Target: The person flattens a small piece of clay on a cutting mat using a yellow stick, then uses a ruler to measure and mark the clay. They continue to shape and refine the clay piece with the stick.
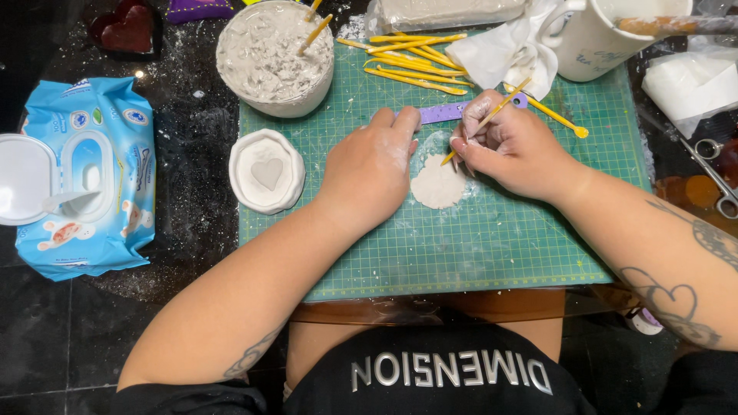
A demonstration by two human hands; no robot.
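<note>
The person's right hand (513,146) is closed around a thin yellow modelling tool (486,121), pinched pencil-fashion so that its tip meets the upper right edge of a small flat disc of pale grey clay (437,184); that grip looks suited to fine trimming. The disc lies on a green gridded cutting mat (492,246), between the two hands, and the mat gives it a flat surface to be worked on. The left hand (371,170) holds nothing: it lies palm-down on the mat with fingers together, touching or just beside the disc's left edge, apparently steadying it. A purple plastic ruler (446,112) lies just beyond the fingertips. To the left, at the mat's edge, sits a white oval mould with a heart-shaped recess (267,170), and behind it a white tub of grey clay mix (274,55). More yellow tools (411,61) are spread at the top of the mat, within reach.
</note>
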